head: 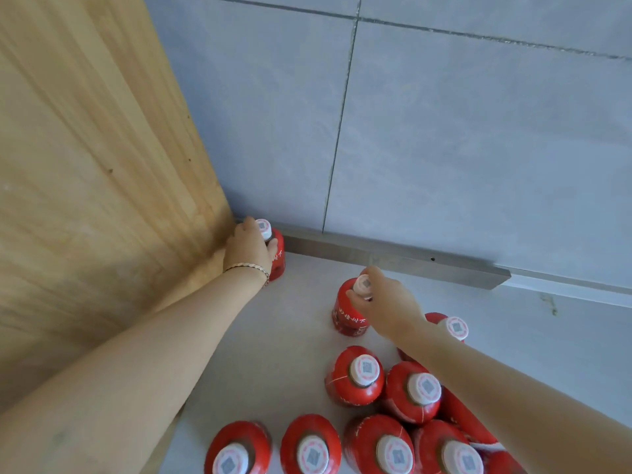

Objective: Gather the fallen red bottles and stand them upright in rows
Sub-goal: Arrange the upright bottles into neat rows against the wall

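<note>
Four red bottles are standing upright in a row along the bottom edge of the frame, white caps facing the camera (310, 446). Above them, lower right of centre, two more upright bottles (355, 376) are touching side by side, with another lying flat (468, 422) just right of them, partly under the right forearm. One further capped bottle (453, 328) is showing behind the right wrist; whether it is upright cannot be told.

Right hand (386, 302) is reaching to centre frame, its grip pinching the cap of an upright bottle (349, 316) standing alone on the pale floor (294, 336).

Left hand (248, 248) is reaching to the corner, left of centre, its grip wrapping the shoulder of an upright bottle (277, 254) just beside the wooden panel (85, 165) and the metal skirting strip (393, 260). A thin bracelet (249, 268) is circling the left wrist.

Grey wall tiles (478, 131) are filling the upper right of the frame.
</note>
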`<state>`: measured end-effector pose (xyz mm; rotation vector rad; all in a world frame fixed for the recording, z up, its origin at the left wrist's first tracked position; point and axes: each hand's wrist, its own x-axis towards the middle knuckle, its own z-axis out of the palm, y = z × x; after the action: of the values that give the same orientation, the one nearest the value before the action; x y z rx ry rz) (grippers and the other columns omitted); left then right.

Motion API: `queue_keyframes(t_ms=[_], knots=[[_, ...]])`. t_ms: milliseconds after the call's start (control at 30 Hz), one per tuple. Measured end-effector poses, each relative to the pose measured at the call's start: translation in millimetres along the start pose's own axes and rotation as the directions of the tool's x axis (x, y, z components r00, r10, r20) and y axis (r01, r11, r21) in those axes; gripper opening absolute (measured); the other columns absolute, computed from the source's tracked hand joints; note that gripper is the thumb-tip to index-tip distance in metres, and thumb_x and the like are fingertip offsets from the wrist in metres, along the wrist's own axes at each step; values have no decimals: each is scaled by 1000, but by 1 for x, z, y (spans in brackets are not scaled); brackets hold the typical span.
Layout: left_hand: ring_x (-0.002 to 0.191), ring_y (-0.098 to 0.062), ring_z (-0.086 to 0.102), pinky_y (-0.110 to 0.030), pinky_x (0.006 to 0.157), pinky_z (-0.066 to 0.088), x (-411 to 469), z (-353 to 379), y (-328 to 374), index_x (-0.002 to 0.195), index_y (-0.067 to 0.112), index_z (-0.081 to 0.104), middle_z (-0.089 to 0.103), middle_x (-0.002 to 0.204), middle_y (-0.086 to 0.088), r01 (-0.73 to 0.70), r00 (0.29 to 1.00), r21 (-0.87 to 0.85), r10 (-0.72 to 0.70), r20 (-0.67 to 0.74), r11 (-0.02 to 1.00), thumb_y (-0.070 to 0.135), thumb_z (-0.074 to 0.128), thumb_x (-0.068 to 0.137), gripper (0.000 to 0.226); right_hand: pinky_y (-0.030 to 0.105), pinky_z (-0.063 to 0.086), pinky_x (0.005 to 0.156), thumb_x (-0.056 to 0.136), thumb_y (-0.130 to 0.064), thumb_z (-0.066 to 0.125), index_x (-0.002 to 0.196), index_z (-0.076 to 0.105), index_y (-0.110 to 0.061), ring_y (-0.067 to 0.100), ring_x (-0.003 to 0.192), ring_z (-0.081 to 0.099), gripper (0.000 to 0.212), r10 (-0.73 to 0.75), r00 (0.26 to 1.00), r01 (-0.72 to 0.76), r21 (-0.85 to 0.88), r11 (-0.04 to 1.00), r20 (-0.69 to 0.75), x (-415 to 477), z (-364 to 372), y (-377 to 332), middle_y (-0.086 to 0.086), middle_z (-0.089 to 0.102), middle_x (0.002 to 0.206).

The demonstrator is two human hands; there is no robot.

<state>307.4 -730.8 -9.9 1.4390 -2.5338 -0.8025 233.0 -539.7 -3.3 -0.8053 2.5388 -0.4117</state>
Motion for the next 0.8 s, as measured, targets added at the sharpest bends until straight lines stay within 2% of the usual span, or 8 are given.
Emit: queue_keyframes(t_ms=[67, 133, 167, 233, 333, 433, 600, 800], knots=[[111, -41, 52, -42, 93, 44, -4, 8, -3, 124, -1, 40, 44, 127, -22, 99, 995, 29, -100, 18, 995, 30, 66, 83, 58, 34, 49, 69, 91, -37, 52, 117, 46, -15, 24, 84, 59, 34, -29, 999, 29, 24, 999, -18, 13, 1, -10, 9, 66, 109], [101, -39, 54, -41, 89, 46, -6, 11, -7, 127, 5, 39, 42, 127, -22, 153, 987, 35, -154, 48, 988, 34, 68, 81, 62, 36, 50, 72, 90, -36, 52, 116, 47, -13, 28, 88, 60, 35, -66, 997, 67, 46, 997, -29, 29, 1, -26, 10, 65, 108], [99, -39, 54, -40, 89, 46, -5, 11, -10, 131, 7, 37, 44, 127, -23, 155, 986, 11, -155, 65, 988, 34, 67, 82, 63, 38, 51, 76, 90, -36, 53, 117, 48, -13, 30, 92, 62, 36, -81, 996, 84, 68, 994, -35, 38, 2, -35, 11, 65, 108], [110, -41, 54, -41, 94, 44, -1, 13, -15, 139, 12, 30, 50, 129, -25, 133, 986, -70, -126, 106, 989, 28, 64, 85, 66, 40, 52, 79, 89, -34, 54, 120, 48, -15, 33, 97, 62, 36, -100, 994, 107, 142, 984, -51, 54, 4, -51, 11, 65, 109], [120, -40, 51, -41, 98, 42, 4, 15, -22, 145, 17, 22, 52, 131, -24, 111, 989, -139, -95, 116, 984, 21, 61, 88, 70, 40, 51, 74, 89, -29, 56, 118, 49, -16, 32, 91, 62, 33, -129, 990, 141, 264, 954, -63, 70, 11, -66, 14, 66, 106], [117, -40, 53, -40, 96, 42, 5, 16, -27, 146, 19, 19, 53, 128, -26, 96, 991, -136, -81, 111, 986, 21, 60, 88, 72, 34, 48, 70, 89, -32, 56, 121, 46, -21, 31, 88, 59, 35, -141, 989, 149, 233, 961, -54, 75, 21, -68, 16, 60, 109], [117, -40, 53, -41, 97, 43, 8, 17, -28, 146, 18, 19, 51, 129, -26, 91, 990, -130, -76, 116, 987, 23, 60, 88, 71, 39, 50, 84, 90, -37, 53, 129, 40, -23, 34, 103, 61, 44, -66, 998, 61, 193, 979, 21, 80, 28, -74, 13, 63, 114], [119, -40, 51, -43, 100, 41, 4, 12, -26, 147, 16, 17, 49, 132, -26, 98, 987, -102, -83, 137, 990, 23, 60, 89, 73, 37, 46, 91, 90, -21, 57, 138, 34, -16, 32, 114, 56, 53, -86, 990, 53, 280, 959, 108, 61, 16, -60, 14, 58, 126]])
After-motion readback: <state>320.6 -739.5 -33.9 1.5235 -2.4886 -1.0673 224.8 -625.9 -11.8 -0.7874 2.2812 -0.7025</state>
